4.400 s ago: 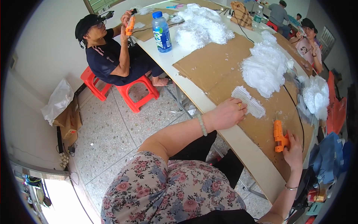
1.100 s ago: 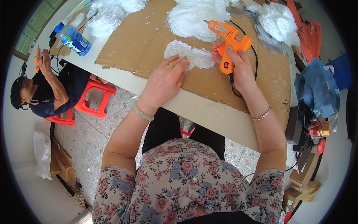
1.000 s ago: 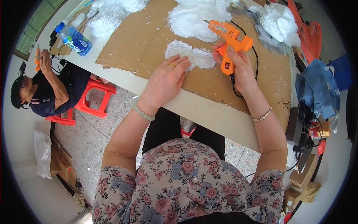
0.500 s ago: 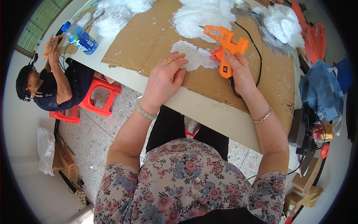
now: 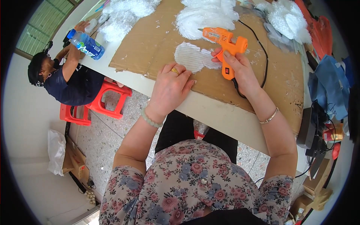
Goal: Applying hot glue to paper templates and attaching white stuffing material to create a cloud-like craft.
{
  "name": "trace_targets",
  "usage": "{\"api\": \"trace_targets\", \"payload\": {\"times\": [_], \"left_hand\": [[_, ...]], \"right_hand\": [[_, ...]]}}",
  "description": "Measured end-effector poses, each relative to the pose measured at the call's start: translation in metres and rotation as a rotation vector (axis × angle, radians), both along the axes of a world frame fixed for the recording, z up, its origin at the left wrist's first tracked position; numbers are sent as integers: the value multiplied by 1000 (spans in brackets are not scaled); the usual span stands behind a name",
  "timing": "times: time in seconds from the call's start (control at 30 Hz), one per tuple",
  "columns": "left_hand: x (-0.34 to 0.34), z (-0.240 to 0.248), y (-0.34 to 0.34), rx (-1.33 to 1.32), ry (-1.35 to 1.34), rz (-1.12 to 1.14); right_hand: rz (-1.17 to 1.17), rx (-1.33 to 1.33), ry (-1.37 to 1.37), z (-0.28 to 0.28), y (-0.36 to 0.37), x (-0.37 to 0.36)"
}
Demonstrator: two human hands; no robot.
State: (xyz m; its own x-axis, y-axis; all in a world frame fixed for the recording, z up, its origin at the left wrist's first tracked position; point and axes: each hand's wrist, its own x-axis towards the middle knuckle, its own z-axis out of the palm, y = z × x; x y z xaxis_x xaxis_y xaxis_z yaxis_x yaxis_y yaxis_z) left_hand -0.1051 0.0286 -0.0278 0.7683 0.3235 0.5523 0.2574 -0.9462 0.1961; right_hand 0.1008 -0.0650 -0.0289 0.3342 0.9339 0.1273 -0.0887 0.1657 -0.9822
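My right hand [image 5: 242, 71] grips an orange hot glue gun [image 5: 226, 43] by its handle, with fingers at the trigger. The metal nozzle points left, over the cardboard and close to a heap of white shredded film. Below the gun lies an irregular white ribbed piece [image 5: 189, 57], flat on a brown cardboard sheet [image 5: 142, 48]. My left hand [image 5: 170, 90] rests at the cardboard's near edge, just below the ribbed piece. Its fingers are loosely bent, the thumb stands apart, and I see nothing in it; some fingertips are hidden.
White film heaps [image 5: 206, 17] lie along the far side. A blue-capped bottle [image 5: 87, 45] stands on the table at left. The gun's black cord [image 5: 265, 56] curves over the cardboard. A co-worker [image 5: 73, 80] sits at left on a red stool [image 5: 112, 98]. Blue cloth [image 5: 328, 88] hangs at right.
My left hand's fingers have bent more and drawn nearer the cardboard's edge. The glue gun stays in my right hand, barely moved. The co-worker's raised arms have come down toward the table.
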Motion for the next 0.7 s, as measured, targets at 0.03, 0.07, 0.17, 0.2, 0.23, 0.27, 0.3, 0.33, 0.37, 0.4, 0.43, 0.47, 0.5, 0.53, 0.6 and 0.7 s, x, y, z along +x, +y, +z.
{"api": "trace_targets", "payload": {"times": [0.03,0.07,0.17,0.2,0.23,0.27,0.3,0.33,0.37,0.4,0.43,0.47,0.5,0.53,0.6,0.7], "left_hand": [[0,1,0,4,-1,-1],[0,1,0,15,0,-3],[0,4,-1,3,-23,-11],[1,5,-1,-23,-43,-16],[3,5,-1,-22,-48,-19],[5,4,-1,0,-51,-29],[8,3,-1,22,-55,-40],[8,0,0,22,-64,-45],[9,-3,3,-3,-16,-60],[9,-5,5,-28,32,-76],[9,-6,6,-31,20,-88],[7,-7,6,-24,16,-82],[7,-8,6,-19,12,-77],[7,-7,7,-25,1,-84],[6,-6,6,1,9,-77],[7,-6,6,10,-1,-74]], "right_hand": [[1,5,1,0,-1,0],[3,8,1,0,-1,0],[9,7,20,-1,-1,0],[7,8,15,-1,0,0],[11,8,21,-2,0,0],[14,8,26,-1,0,0],[10,8,17,0,-1,-1],[6,6,28,1,-1,-1],[-3,3,38,3,-2,-1],[-14,1,28,7,-5,-1],[-23,-7,53,13,-8,-1],[-28,-16,79,18,-10,0],[-35,-20,68,25,-14,3],[-29,-3,-2,32,-18,8],[-18,5,-82,45,-30,16],[38,-92,-275,59,-48,31]]}}
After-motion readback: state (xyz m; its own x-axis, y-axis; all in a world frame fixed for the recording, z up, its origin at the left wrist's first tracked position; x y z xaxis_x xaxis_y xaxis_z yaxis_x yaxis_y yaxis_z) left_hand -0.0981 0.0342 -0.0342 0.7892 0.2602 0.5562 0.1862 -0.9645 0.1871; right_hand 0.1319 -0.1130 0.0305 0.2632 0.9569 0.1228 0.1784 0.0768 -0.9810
